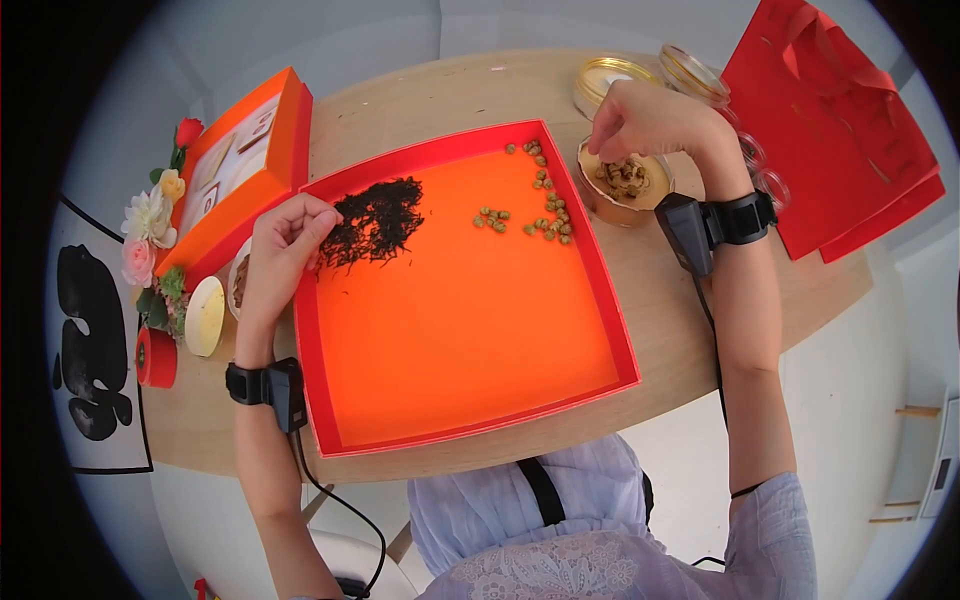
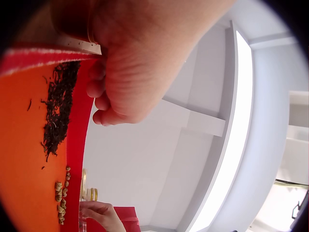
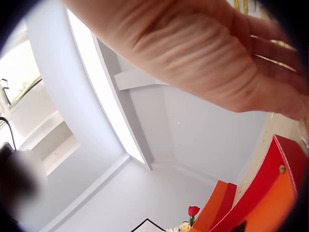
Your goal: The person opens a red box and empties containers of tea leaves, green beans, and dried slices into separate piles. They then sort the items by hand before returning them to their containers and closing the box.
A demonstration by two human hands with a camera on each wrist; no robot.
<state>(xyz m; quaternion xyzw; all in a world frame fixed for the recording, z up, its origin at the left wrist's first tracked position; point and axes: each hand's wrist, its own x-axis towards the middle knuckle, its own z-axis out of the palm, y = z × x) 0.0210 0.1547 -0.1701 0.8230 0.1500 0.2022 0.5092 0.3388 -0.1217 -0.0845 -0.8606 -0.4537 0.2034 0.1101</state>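
A shallow red box [image 1: 470, 425] with an orange floor lies in the middle of the table. Shredded dark tea leaves [image 1: 375, 220] form a patch in its upper left part. Small greenish-brown rolled pellets [image 1: 550, 225] are scattered along its right side. At the box's left wall, beside the leaves, is my left hand [image 1: 283, 250], fingers loosely bent and nothing visible in them. My right hand [image 1: 655, 120] reaches down over a round tub [image 1: 620, 212] of similar pellets, fingertips at the heap. I cannot tell whether they pinch a pellet.
An orange gift box [image 1: 235, 165] and artificial flowers [image 1: 148, 220] stand at the left, near a pale round lid [image 1: 205, 316]. Behind the tub is a gold-rimmed clear container [image 1: 612, 75]. A red paper bag [image 1: 820, 130] stands on the right.
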